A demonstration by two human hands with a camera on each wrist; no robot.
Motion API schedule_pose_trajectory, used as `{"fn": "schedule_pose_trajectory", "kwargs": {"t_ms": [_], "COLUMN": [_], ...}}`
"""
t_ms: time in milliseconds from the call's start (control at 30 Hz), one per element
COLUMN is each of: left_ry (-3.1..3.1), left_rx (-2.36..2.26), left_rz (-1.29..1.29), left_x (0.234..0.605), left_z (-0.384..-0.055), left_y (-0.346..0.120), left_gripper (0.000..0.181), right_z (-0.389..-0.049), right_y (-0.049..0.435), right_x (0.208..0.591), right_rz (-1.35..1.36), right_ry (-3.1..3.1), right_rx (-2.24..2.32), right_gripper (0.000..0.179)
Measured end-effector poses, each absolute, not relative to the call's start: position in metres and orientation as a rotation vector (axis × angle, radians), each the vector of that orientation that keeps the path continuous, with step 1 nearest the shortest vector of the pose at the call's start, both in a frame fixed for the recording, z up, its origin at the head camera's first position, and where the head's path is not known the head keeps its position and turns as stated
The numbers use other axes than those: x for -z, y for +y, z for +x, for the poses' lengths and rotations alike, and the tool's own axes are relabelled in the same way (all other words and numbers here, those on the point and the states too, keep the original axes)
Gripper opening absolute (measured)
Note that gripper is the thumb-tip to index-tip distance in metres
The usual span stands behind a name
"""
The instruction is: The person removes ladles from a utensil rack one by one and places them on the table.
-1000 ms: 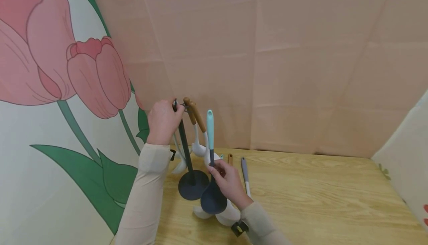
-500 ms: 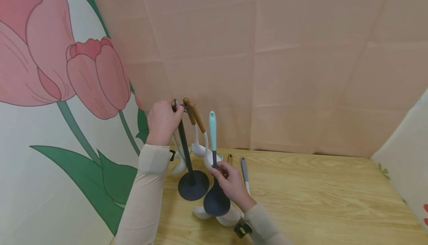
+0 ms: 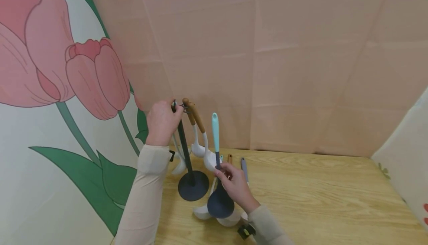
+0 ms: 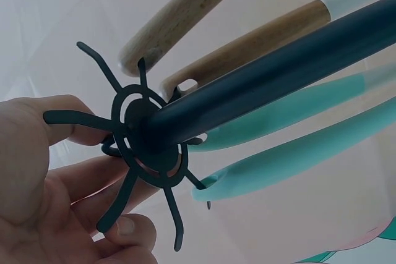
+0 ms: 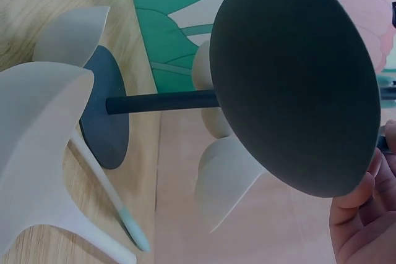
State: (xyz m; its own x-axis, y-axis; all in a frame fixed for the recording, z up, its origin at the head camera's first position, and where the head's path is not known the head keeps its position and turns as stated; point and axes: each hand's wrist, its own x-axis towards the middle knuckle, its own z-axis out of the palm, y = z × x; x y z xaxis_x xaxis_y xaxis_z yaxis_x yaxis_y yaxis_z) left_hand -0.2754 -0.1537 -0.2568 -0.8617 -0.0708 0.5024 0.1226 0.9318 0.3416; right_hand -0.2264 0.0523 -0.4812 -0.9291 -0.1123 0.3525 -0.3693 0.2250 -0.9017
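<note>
A: Status, left to right?

B: Tulip print (image 3: 93,78) on the left wall. Next, left hand (image 3: 162,122), fingers curled round the top of the black stand (image 3: 185,148), gripping it at the hook ring (image 4: 139,125).

A: Anything on the hooks?

B: Yes. Left wrist view: wood-handled utensils (image 3: 196,118) and turquoise-handled utensils (image 4: 278,160), two each, handles at the ring. In the head view the wood ones hang on the pole's right, far side.

A: Held piece?

B: Dark ladle (image 3: 217,157), just right of the pole, raised off the tabletop (image 3: 317,193). Turquoise handle up, bowl down. Long axis near upright, handle end tipped slightly left.

A: Who has it?

B: Right hand (image 3: 237,185), coming in from the right, pinching the shaft just above the bowl, thumb against fingers. Left hand isn't touching it.

A: Key relation?

B: Handle end vs. ring. Ring sits left of it and higher in the head view, left hand right there. Near/far gap between the two: can't tell.

A: Right side?

B: Pale-headed utensils (image 3: 202,212) on the tabletop, heads near, below the ladle. Brown handle (image 3: 229,158), then grey handle (image 3: 244,167), point far.
</note>
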Motion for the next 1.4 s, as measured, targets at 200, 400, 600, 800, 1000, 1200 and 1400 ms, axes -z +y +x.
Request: {"fn": "schedule_pose_trajectory", "kwargs": {"t_ms": [200,400,600,800,1000,1200,1400], "left_ry": [-2.562,-2.563,-2.544,-2.526,-2.535,-2.538,-2.547], "left_rx": [0.501,0.508,0.512,0.511,0.505,0.508,0.5], "left_rz": [-0.034,-0.026,-0.039,-0.05,-0.052,-0.051,-0.045], "left_x": [0.257,0.258,0.258,0.258,0.257,0.257,0.257], "left_z": [-0.276,-0.277,-0.277,-0.277,-0.277,-0.277,-0.276], "left_y": [-0.153,-0.153,-0.153,-0.153,-0.153,-0.153,-0.153], "left_gripper": [0.024,0.024,0.023,0.022,0.024,0.023,0.023], "right_z": [-0.229,-0.229,-0.23,-0.231,-0.231,-0.23,-0.23], "right_y": [0.059,0.065,0.07,0.076,0.082,0.087,0.093], "right_x": [0.485,0.485,0.489,0.495,0.498,0.498,0.502], "right_rz": [0.477,0.452,0.452,0.453,0.444,0.414,0.373], "right_ry": [-2.242,-2.26,-2.263,-2.273,-2.269,-2.283,-2.293], "right_rx": [-1.791,-1.811,-1.792,-1.769,-1.764,-1.752,-1.751], "right_gripper": [0.013,0.017,0.015,0.014,0.017,0.011,0.008]}}
